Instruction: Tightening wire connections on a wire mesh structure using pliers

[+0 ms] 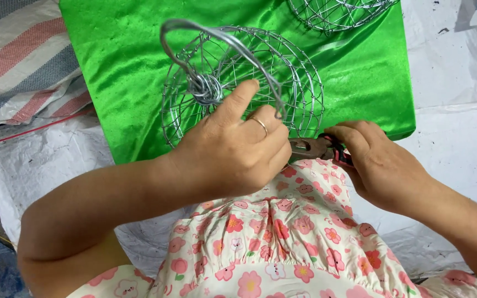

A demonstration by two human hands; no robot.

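Note:
A round wire basket with an arched wire handle stands tilted on a green satin cloth in front of me. My left hand grips the near rim of the basket, thumb raised against the wires, a ring on one finger. My right hand is closed around pliers with red and black handles, whose jaws point left toward the basket's near edge, just under my left fingers. Where the jaws touch the wire is hidden by my left hand.
A second wire basket lies at the top edge on the green cloth. White woven plastic sheeting covers the ground around. A striped red, white and blue sack lies at the upper left. My flowered dress fills the bottom.

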